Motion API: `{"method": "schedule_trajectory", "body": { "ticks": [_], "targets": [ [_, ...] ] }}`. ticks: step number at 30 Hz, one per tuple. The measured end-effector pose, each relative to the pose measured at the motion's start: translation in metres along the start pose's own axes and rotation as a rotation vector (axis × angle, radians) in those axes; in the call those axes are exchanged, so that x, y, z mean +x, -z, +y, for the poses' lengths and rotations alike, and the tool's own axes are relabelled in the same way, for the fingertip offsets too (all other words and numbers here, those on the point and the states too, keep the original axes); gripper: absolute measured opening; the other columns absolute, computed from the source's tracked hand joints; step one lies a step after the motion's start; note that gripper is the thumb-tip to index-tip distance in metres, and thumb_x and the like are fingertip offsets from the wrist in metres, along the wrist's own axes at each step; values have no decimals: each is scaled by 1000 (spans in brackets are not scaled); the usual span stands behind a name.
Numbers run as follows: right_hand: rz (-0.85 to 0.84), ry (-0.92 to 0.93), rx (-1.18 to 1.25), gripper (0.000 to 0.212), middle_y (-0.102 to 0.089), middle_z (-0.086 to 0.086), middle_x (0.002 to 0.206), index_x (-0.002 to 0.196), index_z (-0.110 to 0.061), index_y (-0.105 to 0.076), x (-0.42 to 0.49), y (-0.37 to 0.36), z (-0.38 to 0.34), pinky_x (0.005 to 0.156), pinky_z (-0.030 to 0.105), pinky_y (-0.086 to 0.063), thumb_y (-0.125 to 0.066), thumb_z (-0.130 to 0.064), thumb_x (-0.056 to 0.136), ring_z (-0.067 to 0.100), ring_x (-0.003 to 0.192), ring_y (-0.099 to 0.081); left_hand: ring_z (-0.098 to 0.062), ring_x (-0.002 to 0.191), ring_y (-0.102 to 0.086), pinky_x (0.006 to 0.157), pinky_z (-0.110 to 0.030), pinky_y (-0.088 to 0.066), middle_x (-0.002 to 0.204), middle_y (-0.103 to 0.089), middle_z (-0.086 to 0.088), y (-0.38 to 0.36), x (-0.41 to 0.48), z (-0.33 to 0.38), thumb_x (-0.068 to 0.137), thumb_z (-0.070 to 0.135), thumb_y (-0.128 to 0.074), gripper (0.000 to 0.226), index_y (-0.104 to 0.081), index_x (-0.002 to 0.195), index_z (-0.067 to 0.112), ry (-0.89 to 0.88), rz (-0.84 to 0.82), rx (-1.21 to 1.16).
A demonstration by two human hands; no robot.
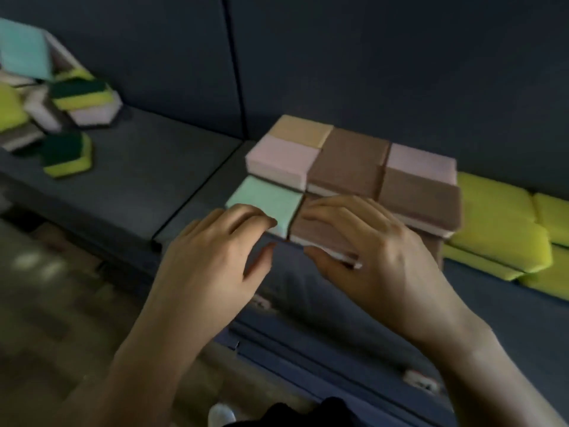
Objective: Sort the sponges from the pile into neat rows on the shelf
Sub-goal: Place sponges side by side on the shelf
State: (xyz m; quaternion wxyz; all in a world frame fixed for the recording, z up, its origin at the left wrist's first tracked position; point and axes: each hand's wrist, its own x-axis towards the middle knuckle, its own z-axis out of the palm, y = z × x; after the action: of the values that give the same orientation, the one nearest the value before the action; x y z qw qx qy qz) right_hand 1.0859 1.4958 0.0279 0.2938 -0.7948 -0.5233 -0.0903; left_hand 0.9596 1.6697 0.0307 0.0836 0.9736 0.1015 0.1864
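Squaring up the front row: left hand (212, 245) loose, fingertips resting on the mint sponge (264, 203), gripping nothing; right hand (366, 241) pinching the brown sponge (320, 231) at the shelf (129, 186) front edge, long axis seemingly running away toward the back wall. Next, probably nudging both flush, then reaching far left to the pile (58, 100) for another.

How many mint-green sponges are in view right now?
2: one mint-green sponge at the sorted block's front left corner under the left hand, another atop the pile far left. More may be buried.
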Motion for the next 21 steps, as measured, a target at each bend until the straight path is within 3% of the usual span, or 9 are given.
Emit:
{"method": "schedule_trajectory", "body": {
  "ticks": [4, 12, 17, 21],
  "targets": [
    [-72, 42, 27, 41, -59, -6, 129, 128, -22, -59, 39, -52, -52, 90, 39, -53, -65, -37, 91, 15, 120, -56, -16, 88, -64, 72, -25, -45, 109, -66, 5, 27, -39, -68, 90, 31, -61, 27, -67, 112, 17, 125, 8, 40],
    [-96, 144, 66, 40, -59, -6, 127, 127, -22, -59, 111, -151, -148, 89, 36, -53, -62, -40, 91, 14, 117, -56, -17, 97, -63, 77, -38, -54, 111, -63, 6, 68, -96, -188, 91, 33, -61, 28, -64, 116, 19, 254, 56, 85],
    [-140, 175, 74, 38, -59, -10, 124, 125, -25, -59, 143, -187, -192, 86, 20, -43, -59, -42, 91, 10, 114, -55, -16, 94, -63, 76, -32, -49, 110, -64, 5, 92, -120, -233, 86, 35, -59, 31, -65, 113, 20, 341, 70, 134],
    [-154, 211, 104, 36, -58, -12, 124, 124, -25, -59, 167, -205, -208, 87, 24, -45, -63, -39, 91, 9, 114, -54, -16, 93, -64, 73, -27, -45, 109, -65, 5, 96, -128, -261, 86, 36, -57, 33, -66, 113, 21, 384, 86, 139]
  ]
}}
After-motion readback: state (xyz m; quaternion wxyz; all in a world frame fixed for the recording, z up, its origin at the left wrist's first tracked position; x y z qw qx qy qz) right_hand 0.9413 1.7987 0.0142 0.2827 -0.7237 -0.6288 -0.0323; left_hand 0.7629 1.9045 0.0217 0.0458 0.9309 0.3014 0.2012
